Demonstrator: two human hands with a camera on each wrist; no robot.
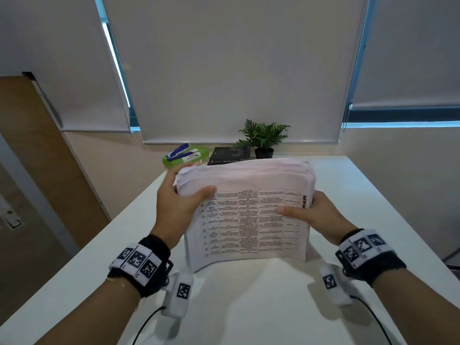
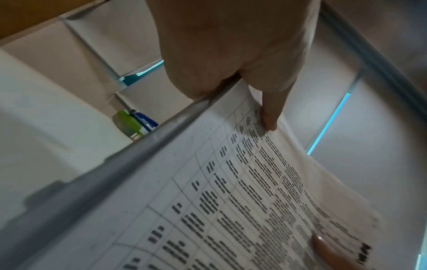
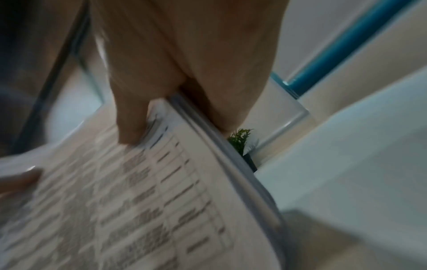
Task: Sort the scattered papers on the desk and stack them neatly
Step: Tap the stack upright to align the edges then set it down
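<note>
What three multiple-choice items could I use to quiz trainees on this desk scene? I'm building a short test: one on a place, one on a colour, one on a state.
1. Where is the potted plant?
A. at the far edge of the desk, behind the paper stack
B. on the floor
C. beside the left wrist

2. What colour is the box under the blue stapler?
A. red
B. green
C. black

3. How is the paper stack held?
A. lying flat, untouched
B. in the left hand alone
C. standing on its lower edge, the left hand and the right hand each gripping a side

Answers:
1 A, the head view shows it beyond the stack, near the blind.
2 B, its lid and sides are green.
3 C, a thumb lies on the front sheet at each side.
</note>
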